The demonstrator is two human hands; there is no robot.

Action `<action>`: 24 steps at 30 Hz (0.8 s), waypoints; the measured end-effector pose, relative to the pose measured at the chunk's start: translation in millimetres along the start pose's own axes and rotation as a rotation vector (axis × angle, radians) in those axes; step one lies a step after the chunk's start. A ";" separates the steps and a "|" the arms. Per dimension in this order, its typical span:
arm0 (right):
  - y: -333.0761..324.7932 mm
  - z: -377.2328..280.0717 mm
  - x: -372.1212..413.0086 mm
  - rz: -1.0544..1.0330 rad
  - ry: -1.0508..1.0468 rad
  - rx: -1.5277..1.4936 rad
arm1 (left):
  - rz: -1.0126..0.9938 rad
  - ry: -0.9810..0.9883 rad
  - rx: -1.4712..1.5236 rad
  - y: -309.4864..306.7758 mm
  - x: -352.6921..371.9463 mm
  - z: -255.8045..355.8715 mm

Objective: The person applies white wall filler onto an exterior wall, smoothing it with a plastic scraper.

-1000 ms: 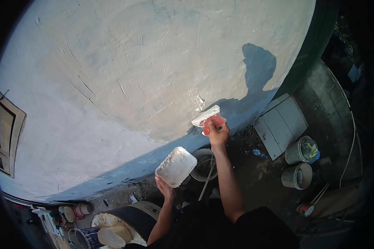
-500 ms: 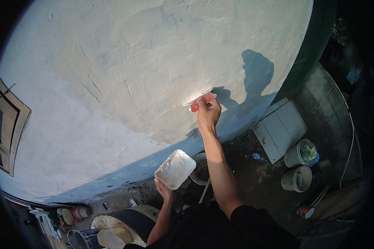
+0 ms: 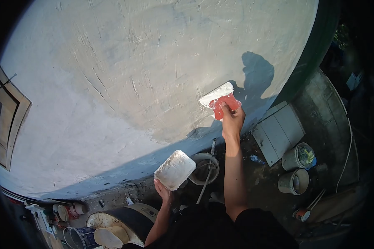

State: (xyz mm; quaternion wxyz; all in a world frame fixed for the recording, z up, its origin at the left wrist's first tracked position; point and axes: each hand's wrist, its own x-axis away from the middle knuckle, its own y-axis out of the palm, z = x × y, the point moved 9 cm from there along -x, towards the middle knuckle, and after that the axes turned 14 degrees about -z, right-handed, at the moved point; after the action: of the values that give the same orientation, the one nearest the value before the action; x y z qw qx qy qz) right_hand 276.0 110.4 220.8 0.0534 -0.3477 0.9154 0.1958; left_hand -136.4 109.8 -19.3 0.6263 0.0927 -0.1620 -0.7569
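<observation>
My right hand (image 3: 233, 120) pinches a red putty scraper (image 3: 226, 106), thumb on its face. White putty (image 3: 217, 93) coats the blade's edge, which is right at the wall (image 3: 162, 70). Around it the wall is beige-grey with streaks and ridges, and smoother white further left. Low in front of me, my left hand (image 3: 163, 191) is closed on the near side of a rectangular white tray (image 3: 175, 169) smeared with putty. The shadow of a head and a hand falls on the wall beside the scraper.
Below the wall stands a bucket (image 3: 204, 169) with a stick in it. To the right are two pale buckets (image 3: 294, 181), a white panel (image 3: 278, 133) and a small orange can (image 3: 302, 214). A drum (image 3: 133, 220) and a blue bucket (image 3: 79, 237) stand lower left; a window (image 3: 6, 120) is at far left.
My right hand has moved to the right and slightly down, and the scraper has turned so its red face and putty-covered edge show. The left hand and tray stay nearly in place.
</observation>
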 end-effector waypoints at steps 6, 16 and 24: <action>-9.7 18.9 25.4 0.138 -0.088 0.616 | -0.073 0.024 0.059 0.9 2.0 7.1; 88.6 13.9 24.5 -0.314 -0.935 1.405 | 0.004 -0.036 -0.046 -8.3 15.7 18.0; 62.3 137.1 57.3 -0.570 -0.907 1.651 | 0.119 -0.049 -0.202 -54.1 22.4 -9.4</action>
State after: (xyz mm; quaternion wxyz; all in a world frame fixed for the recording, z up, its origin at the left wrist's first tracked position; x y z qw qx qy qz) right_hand 186.7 171.8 101.6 0.6711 -0.3009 0.5391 -0.4104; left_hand -187.3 95.5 -46.2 0.6722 0.0009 -0.1054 -0.7329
